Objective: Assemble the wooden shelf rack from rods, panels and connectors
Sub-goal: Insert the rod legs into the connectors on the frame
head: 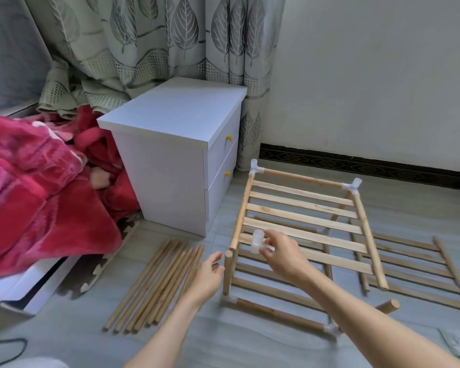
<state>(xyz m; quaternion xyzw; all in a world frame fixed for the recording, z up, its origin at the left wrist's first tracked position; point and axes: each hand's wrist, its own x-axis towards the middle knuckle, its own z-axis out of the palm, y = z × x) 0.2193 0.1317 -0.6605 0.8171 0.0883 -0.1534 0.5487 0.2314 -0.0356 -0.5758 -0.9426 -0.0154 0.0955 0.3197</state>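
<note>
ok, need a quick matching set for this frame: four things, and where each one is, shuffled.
Things:
1. white connector
2. loose rods
3. spare slatted panel
4. red blanket

Places:
A. flat on the floor, right of the rack
B. pinched in the right hand
C. heaped left of the white cabinet
D. side by side on the floor, left of the rack

Pairs: 1-B, 2-D, 3-A, 4-C

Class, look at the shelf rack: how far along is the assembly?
Done: the upper panel carries two far-corner connectors. In hand: the right hand holds a connector above the bare near-left post; the left hand waits beside it. Left: loose rods and a spare panel.
</note>
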